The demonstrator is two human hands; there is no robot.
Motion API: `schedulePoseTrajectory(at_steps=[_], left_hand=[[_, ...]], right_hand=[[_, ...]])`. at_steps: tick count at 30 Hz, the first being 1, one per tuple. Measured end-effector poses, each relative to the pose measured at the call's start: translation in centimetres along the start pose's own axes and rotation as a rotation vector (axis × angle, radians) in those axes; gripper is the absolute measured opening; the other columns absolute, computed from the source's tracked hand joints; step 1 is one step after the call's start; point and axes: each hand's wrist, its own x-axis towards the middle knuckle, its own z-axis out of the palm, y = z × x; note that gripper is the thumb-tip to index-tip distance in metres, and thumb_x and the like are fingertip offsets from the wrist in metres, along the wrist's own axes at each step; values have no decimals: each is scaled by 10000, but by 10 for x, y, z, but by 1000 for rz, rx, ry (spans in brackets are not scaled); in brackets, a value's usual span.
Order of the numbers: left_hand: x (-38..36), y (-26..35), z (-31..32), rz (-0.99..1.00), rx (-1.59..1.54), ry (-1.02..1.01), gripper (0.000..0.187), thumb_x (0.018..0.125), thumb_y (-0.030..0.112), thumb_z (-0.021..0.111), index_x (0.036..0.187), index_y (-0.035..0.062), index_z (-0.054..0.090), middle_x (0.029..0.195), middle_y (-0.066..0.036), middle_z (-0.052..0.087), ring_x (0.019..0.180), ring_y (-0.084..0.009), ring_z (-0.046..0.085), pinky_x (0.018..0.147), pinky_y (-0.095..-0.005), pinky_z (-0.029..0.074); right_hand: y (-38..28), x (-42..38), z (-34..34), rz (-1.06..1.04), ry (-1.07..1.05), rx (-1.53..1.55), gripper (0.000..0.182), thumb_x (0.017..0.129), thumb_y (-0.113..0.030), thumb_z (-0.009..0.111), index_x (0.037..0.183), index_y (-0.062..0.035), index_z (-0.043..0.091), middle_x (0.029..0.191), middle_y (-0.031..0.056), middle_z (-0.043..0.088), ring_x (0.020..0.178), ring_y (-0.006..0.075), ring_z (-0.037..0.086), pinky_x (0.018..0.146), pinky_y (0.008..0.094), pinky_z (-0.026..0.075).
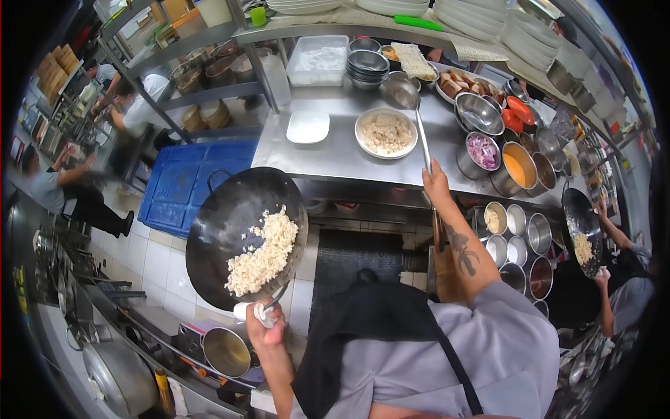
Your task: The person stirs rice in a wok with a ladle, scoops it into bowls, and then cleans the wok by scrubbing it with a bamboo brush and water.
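Note:
My left hand (265,328) is closed round the handle of a large black wok, with a white cloth (259,314) between palm and metal. Fried rice (265,255) lies along the right side of the wok (209,237), which is held in the air left of the steel counter. My right hand (436,183) grips the long handle of a metal ladle (402,92), whose bowl is over the counter's back part. Between the hands, on the counter, stands a round white plate (361,142) heaped with rice. Left of it sits a white square dish (308,127).
Metal pots of chopped onion (482,151) and orange liquid (518,167) crowd the counter's right side. A blue bin (164,185) stands beyond the wok. A pot (227,353) is low at left. Another person holds a second wok (574,209) at right; more people are at far left.

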Motion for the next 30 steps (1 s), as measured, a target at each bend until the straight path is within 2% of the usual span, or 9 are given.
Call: schedulePoseTrajectory(at_steps=[2, 3, 7, 10, 12, 16, 19, 27, 30], left_hand=[[2, -1, 5, -6, 12, -69, 78, 827, 121, 522, 804, 48, 538, 681, -78, 568, 551, -183, 522, 435, -268, 428], [7, 0, 3, 12, -13, -72, 77, 829, 119, 526, 805, 46, 535, 688, -81, 570, 566, -183, 525, 449, -267, 432], [21, 1, 13, 38, -9, -112, 58, 827, 108, 533, 841, 52, 533, 723, -85, 579, 613, -182, 542, 469, -261, 443], [23, -1, 37, 26, -25, -120, 73, 836, 125, 539, 858, 56, 537, 749, -83, 587, 626, -186, 544, 487, -259, 464], [33, 2, 32, 42, 21, -220, 86, 840, 141, 538, 854, 56, 544, 745, -86, 589, 622, -184, 535, 484, -263, 448], [41, -2, 30, 30, -46, -240, 90, 829, 129, 551, 779, 55, 560, 705, -83, 588, 612, -182, 529, 480, -268, 431], [34, -2, 34, 129, 31, -150, 85, 814, 114, 561, 763, 47, 565, 694, -90, 588, 599, -191, 529, 479, -269, 422], [59, 9, 18, 152, -12, -180, 91, 842, 138, 561, 797, 61, 544, 675, -83, 577, 565, -192, 530, 451, -277, 415], [55, 17, 11, 244, -27, -202, 88, 863, 131, 541, 820, 55, 531, 662, -72, 566, 554, -177, 523, 458, -289, 431]], right_hand=[[-8, 14, -7, -93, 8, 191, 419, 916, -160, 563, 1270, 46, 475, 861, 130, 627, 676, 216, 626, 636, 333, 506], [-34, 17, -20, 29, -92, 373, 390, 943, -160, 540, 1279, 23, 467, 756, 36, 536, 495, 82, 481, 456, 244, 419], [-139, -6, -59, 199, -283, 868, 370, 987, -198, 485, 1325, -58, 431, 679, -35, 431, 459, 23, 392, 394, 177, 319], [-172, -47, -44, 237, -483, 785, 370, 969, -192, 512, 1315, -70, 466, 763, -3, 531, 574, 55, 493, 517, 218, 427], [-168, -82, -9, -68, -549, 690, 376, 943, -181, 555, 1275, -20, 484, 913, 87, 586, 756, 137, 546, 716, 286, 476], [-185, -132, 16, -309, -828, 583, 347, 960, -215, 556, 1259, -48, 500, 744, 81, 522, 687, 127, 514, 642, 287, 445], [-206, -117, 4, -256, -910, 516, 349, 959, -200, 559, 1270, -54, 496, 731, 71, 512, 657, 111, 499, 615, 277, 435], [-204, -73, 24, -488, -932, 363, 317, 953, -206, 557, 1226, -47, 526, 704, 132, 501, 656, 155, 517, 638, 314, 457], [-231, -66, 23, -401, -980, 416, 317, 960, -201, 553, 1230, -38, 527, 748, 102, 569, 689, 142, 540, 670, 306, 469]])
